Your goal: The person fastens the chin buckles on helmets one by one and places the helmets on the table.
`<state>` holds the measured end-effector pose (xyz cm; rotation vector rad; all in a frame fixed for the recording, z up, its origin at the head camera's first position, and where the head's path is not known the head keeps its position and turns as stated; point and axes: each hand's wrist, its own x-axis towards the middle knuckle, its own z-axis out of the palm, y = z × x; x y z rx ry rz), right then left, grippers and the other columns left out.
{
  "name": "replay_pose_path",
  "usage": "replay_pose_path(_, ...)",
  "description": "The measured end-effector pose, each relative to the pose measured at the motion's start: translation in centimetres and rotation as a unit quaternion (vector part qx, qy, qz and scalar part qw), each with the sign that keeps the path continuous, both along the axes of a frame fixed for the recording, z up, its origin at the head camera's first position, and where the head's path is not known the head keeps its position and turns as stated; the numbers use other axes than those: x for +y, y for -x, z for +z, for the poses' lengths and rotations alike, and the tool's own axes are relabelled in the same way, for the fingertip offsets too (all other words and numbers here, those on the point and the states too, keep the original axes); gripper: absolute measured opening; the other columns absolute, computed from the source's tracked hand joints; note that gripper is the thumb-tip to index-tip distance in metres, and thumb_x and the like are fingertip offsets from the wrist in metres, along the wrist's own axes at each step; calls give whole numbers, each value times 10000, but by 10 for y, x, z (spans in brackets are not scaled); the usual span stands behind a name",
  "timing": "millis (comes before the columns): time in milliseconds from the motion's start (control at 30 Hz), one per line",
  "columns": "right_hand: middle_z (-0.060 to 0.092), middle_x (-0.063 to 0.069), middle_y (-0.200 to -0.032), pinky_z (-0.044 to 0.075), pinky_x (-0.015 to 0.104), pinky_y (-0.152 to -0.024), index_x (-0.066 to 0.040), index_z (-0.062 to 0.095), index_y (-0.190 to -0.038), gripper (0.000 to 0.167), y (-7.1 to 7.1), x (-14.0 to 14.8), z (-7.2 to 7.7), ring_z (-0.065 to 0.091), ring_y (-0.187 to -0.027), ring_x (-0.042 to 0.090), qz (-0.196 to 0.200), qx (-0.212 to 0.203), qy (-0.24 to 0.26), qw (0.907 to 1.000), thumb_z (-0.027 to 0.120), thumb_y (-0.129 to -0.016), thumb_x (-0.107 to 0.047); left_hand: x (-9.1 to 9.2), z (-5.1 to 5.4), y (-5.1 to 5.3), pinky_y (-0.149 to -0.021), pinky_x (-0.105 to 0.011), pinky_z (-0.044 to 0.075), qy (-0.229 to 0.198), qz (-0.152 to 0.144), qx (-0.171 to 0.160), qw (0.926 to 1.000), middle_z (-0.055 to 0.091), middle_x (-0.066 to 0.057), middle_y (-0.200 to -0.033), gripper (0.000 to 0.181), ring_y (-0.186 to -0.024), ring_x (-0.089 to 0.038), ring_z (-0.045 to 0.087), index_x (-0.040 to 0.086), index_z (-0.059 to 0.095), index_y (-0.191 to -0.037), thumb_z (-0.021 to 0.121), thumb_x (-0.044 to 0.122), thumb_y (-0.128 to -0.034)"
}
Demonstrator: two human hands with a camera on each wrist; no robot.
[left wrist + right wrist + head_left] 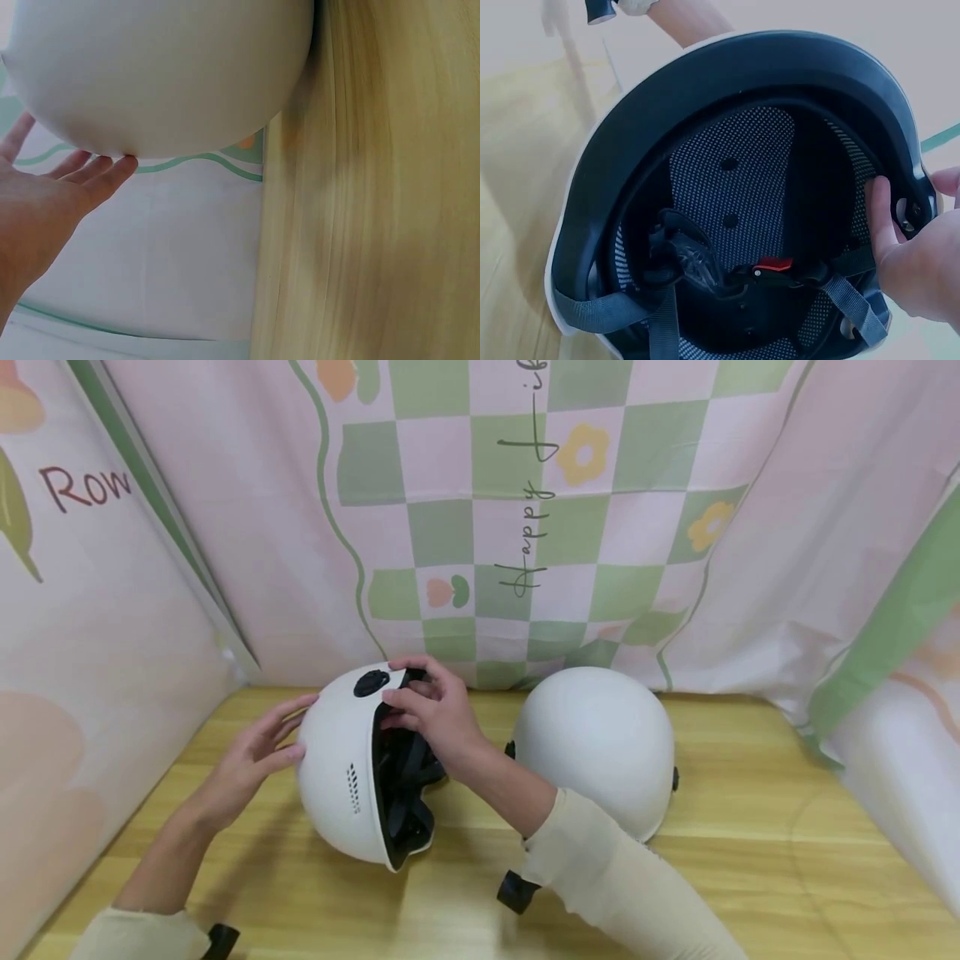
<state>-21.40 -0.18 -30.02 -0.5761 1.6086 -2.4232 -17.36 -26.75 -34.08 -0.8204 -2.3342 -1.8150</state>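
Note:
A white helmet (333, 760) lies tipped on its side on the left half of the table, its opening turned to the right. My left hand (243, 767) touches the outer shell with its fingertips, the fingers fairly straight; the left wrist view shows these fingers (112, 176) against the shell. My right hand (442, 714) grips the rim near a black round knob (371, 683), some fingers inside and some outside. In the right wrist view the helmet's mesh lining (731, 172), grey straps (855, 307) and a black buckle with a red part (772, 264) show.
A second white helmet (596, 735) stands dome up on the wooden table (735, 860), right of my right forearm. Patterned cloth (517, 527) hangs behind the table, with more cloth at the left and right sides.

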Motion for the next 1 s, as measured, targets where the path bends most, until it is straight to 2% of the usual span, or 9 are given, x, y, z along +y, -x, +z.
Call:
replay_pose_path(133, 693, 167, -1099, 594, 299, -747, 24, 567, -1286, 335, 0, 3, 0, 675, -833, 172, -151, -139, 144, 9997, 573, -957, 87, -2, -1, 0, -1028, -185, 456, 41, 5, -52, 10000, 393, 41, -1600, 579, -1407, -5, 421, 48, 355, -1597, 496, -38, -1042)
replay_pose_path(300, 698, 64, -988, 544, 251, -687, 9, 582, -1249, 340, 3, 10, -4, 648, -726, 133, -272, -341, 606, 9972, 532, -921, 78, -6, -4, -1, -1024, -199, 447, 122, 4, -103, 9999, 342, 7, -1636, 621, -1409, -26, 414, 87, 325, -1620, 505, -33, -1037)
replay_pose_path(500, 715, 65, -990, 543, 241, -687, 0, 581, -1262, 378, 5, 22, -9, 647, -708, 131, -365, -532, 985, 9930, 492, -900, 60, -10, -9, 0, -1043, -181, 431, 227, 19, -107, 9997, 304, -67, -1658, 654, -1417, -41, 390, 81, 259, -1641, 499, -31, -1044)
replay_pose_path(600, 701, 57, -1028, 535, 244, -695, 5, 565, -1288, 408, 8, 27, -13, 628, -715, 132, -445, -681, 1053, 9911, 469, -895, 62, -11, -11, 0, -1029, -192, 431, 421, 170, -242, 9987, 275, -146, -1660, 680, -1455, -179, 372, 110, 215, -1657, 505, 0, -1052)
replay_pose_path(633, 693, 54, -1032, 526, 243, -692, 4, 561, -1286, 412, 9, 28, -15, 616, -709, 130, -470, -745, 1082, 9902, 458, -892, 66, -12, -12, 0, -1039, -231, 437, 499, 237, -304, 9980, 262, -172, -1660, 688, -1468, -249, 358, 118, 204, -1660, 511, 11, -1054)
replay_pose_path(767, 647, 40, -1029, 493, 238, -677, -4, 537, -1284, 419, 11, 34, -22, 559, -686, 129, -582, -896, 1109, 9881, 416, -889, 69, -13, -14, 0, -1080, -529, 420, 597, 388, -509, 9962, 219, -235, -1659, 719, -1460, -530, 271, 184, 196, -1668, 534, 36, -1051)
replay_pose_path(833, 631, 38, -1023, 489, 234, -680, -15, 529, -1275, 415, 11, 37, -25, 535, -678, 131, -633, -941, 1121, 9872, 403, -888, 69, -15, -16, 1, -1067, -563, 424, 625, 445, -575, 9954, 226, -238, -1653, 729, -1454, -533, 285, 206, 201, -1667, 548, 41, -1047)
replay_pose_path(900, 623, 38, -1033, 491, 235, -689, -29, 527, -1268, 412, 11, 39, -27, 524, -692, 133, -655, -987, 1112, 9867, 399, -888, 65, -17, -19, 1, -1050, -470, 471, 641, 470, -591, 9951, 248, -243, -1638, 736, -1444, -483, 333, 208, 212, -1665, 561, 33, -1041)
replay_pose_path(1000, 610, 53, -1048, 486, 237, -690, -48, 527, -1253, 414, 12, 43, -30, 502, -709, 140, -659, -1099, 1037, 9863, 393, -876, 60, -21, -23, 0, -980, -261, 500, 685, 534, -583, 9945, 286, -242, -1616, 732, -1408, -255, 436, 191, 237, -1659, 581, 23, -1034)
